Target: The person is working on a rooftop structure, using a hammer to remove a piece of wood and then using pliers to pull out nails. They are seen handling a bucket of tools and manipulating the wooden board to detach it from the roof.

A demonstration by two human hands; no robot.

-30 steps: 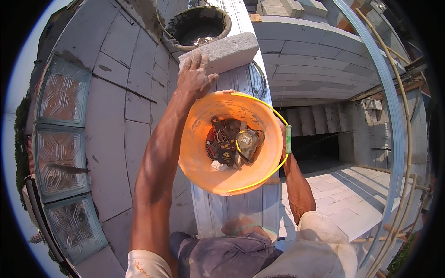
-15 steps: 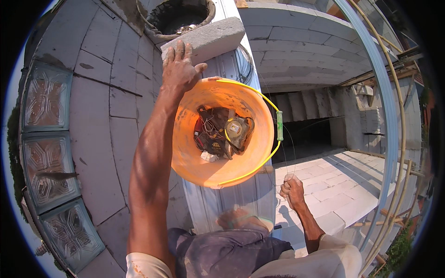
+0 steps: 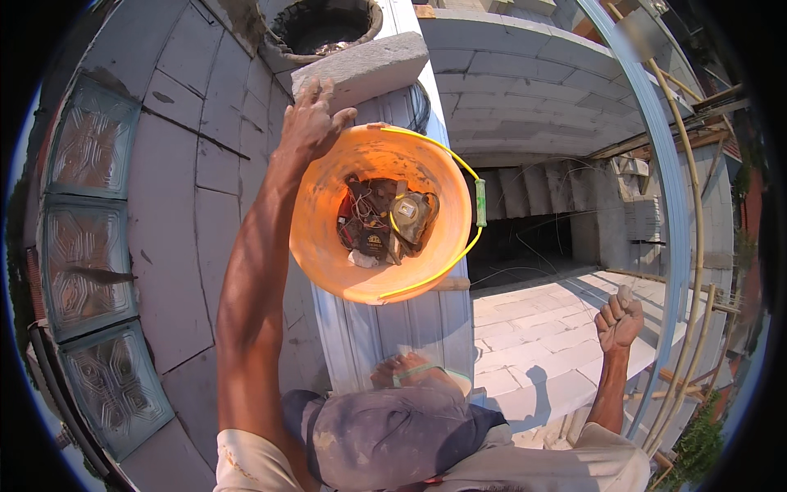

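My left hand (image 3: pixel 316 123) has its fingers spread against the near side of a pale grey concrete block (image 3: pixel 361 72). Just beside its wrist stands an orange bucket (image 3: pixel 320 246) with a yellow handle and a green grip (image 3: pixel 480 203). Inside lie a dusty tape measure (image 3: pixel 410 215), dark tools and cords, and a small white lump (image 3: pixel 362 259). Out to the right, my right hand (image 3: pixel 620 320) is raised and closed in a fist on a thin line. Loose strands of the line (image 3: pixel 529 250) curve over the dark opening; where they meet the fist is hard to see.
A mortar tub (image 3: pixel 287 51) stands behind the block. Beneath the bucket runs a ribbed metal sheet (image 3: pixel 352 336), with a bare foot (image 3: pixel 410 371) on it. Glass blocks (image 3: pixel 88 262) line the left wall. On the right are a deep opening (image 3: pixel 516 246), a light-blue metal bar (image 3: pixel 668 164) and bamboo poles (image 3: pixel 697 221).
My right hand has swung outward to the right and slightly up, and the line now hangs in loose curves. My left hand stays by the block. A blurred grey shape appears at the upper right.
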